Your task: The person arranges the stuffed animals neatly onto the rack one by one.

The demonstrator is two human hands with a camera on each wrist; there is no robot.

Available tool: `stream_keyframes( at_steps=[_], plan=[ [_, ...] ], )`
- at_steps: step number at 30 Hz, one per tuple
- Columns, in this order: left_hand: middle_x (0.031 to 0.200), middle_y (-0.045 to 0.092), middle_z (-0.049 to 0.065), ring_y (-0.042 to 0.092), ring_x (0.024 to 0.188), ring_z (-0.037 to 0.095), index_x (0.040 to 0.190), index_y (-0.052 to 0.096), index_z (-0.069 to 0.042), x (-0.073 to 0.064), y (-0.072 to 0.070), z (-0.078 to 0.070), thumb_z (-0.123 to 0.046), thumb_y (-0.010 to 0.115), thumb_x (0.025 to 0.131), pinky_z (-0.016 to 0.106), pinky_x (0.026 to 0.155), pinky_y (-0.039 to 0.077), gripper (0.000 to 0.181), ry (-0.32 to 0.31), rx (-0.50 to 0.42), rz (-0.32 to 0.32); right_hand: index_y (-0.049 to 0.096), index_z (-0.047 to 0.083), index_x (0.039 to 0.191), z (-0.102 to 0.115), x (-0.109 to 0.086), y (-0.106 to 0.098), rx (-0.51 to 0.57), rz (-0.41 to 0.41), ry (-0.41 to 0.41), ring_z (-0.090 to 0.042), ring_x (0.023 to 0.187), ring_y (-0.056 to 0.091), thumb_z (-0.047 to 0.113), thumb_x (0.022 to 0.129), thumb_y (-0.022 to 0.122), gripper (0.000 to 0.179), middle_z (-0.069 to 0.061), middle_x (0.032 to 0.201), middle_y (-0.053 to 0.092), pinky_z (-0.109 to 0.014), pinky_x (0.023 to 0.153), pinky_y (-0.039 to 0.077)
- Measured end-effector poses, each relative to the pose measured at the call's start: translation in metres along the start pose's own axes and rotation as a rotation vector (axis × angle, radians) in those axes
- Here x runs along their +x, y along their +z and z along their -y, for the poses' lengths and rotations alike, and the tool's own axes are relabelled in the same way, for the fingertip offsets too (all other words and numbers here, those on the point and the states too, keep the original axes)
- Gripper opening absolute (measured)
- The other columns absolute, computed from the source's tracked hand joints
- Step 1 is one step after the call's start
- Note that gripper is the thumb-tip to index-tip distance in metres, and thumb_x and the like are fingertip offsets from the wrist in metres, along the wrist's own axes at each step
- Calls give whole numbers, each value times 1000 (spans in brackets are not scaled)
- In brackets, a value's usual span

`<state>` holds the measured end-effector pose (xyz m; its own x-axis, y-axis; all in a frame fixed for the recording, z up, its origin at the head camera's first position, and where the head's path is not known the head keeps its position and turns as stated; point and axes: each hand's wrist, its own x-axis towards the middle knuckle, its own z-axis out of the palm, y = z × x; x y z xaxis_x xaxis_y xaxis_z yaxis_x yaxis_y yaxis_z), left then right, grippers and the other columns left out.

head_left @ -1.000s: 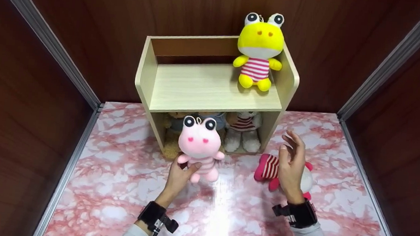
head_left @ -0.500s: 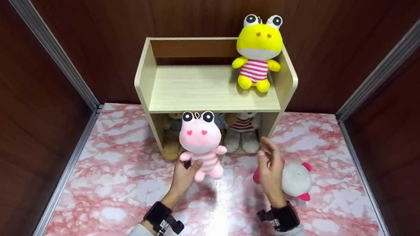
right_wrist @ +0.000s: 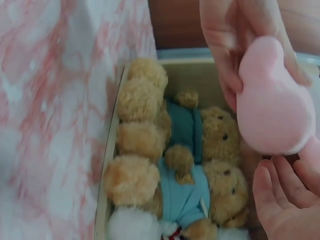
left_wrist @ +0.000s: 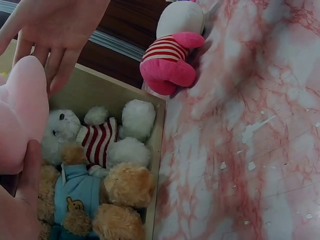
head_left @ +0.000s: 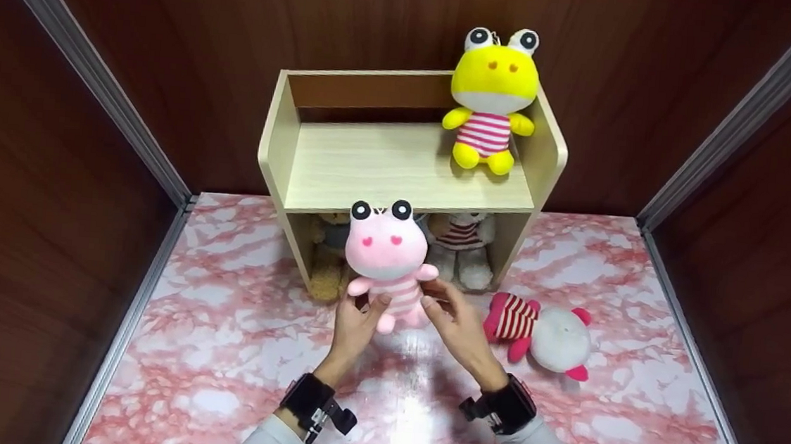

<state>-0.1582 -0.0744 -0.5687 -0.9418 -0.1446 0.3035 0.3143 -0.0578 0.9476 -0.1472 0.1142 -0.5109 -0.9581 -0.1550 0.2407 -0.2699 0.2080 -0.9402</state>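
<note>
A pink frog plush (head_left: 388, 249) with a striped belly is held upright in front of the shelf by my left hand (head_left: 357, 325). That hand grips its lower body, the thumb across the front. My right hand (head_left: 461, 329) is at the plush's other side, its fingers fairly straight and partly behind it; whether they touch is unclear. In the left wrist view, the right hand (left_wrist: 57, 37) stretches its fingers near the pink plush (left_wrist: 22, 115). From the right wrist, the left hand (right_wrist: 240, 40) shows curled at the plush's lower body (right_wrist: 275, 110).
A yellow frog plush (head_left: 494, 88) sits on the wooden shelf's top board (head_left: 372, 164), at right. Below are a white plush in a striped shirt (head_left: 464, 245) and brown teddy bears (right_wrist: 220, 135). A pink-and-white plush (head_left: 559, 339) lies on the marbled floor to the right.
My right hand has moved left from above the lying pink-and-white plush to the pink frog plush. My left hand has raised the frog slightly and shifted it right.
</note>
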Motion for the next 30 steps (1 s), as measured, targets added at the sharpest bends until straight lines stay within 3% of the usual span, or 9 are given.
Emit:
stream_keyframes(
  at_steps=[6,11,14,18,23,26,30],
  plan=[
    [138,58,24,56,131,33,140,48,11,4,-1,-6,-26,79,94,37,110,47,66,15,-26,-6,65,-3,131,-21,13,10,-2,-20,29,-33,112,66,10,96,73,38,-18,124,69,-47,99,54],
    [132,63,21,60,124,28,136,54,8,4,-5,-8,-36,80,91,36,107,50,69,11,15,7,66,1,132,-25,16,10,-24,17,-39,-29,109,67,15,92,79,44,-15,124,69,-51,97,55],
    [128,65,21,62,118,26,133,56,8,4,-8,-9,-30,80,92,37,102,52,62,8,54,20,64,1,133,-25,17,11,-44,35,-92,-29,109,67,14,93,79,45,-15,124,69,-53,97,55],
    [125,64,21,62,112,24,137,52,8,3,-13,-8,-35,77,94,36,94,54,66,15,45,94,63,-3,132,-25,17,13,-50,15,-117,-30,108,68,7,93,77,43,-17,122,69,-49,96,56],
    [134,56,26,60,120,27,144,42,10,3,-23,-6,-56,60,99,39,97,54,82,67,-75,197,64,-11,126,-21,21,12,-44,-43,-116,-37,108,67,-4,91,75,37,-24,118,69,-40,96,57],
    [134,55,31,61,119,33,145,41,11,-1,-31,0,-45,46,110,48,95,55,66,84,-116,194,64,-11,127,-15,24,8,-18,-57,-110,-38,110,67,-4,92,74,37,-27,120,69,-38,97,57],
    [134,56,32,59,121,44,143,44,9,-9,-39,8,-24,33,115,55,93,54,45,43,-91,165,63,-8,130,-3,28,-2,37,-69,-137,-37,113,69,0,93,74,40,-24,125,69,-39,97,57]
  ],
)
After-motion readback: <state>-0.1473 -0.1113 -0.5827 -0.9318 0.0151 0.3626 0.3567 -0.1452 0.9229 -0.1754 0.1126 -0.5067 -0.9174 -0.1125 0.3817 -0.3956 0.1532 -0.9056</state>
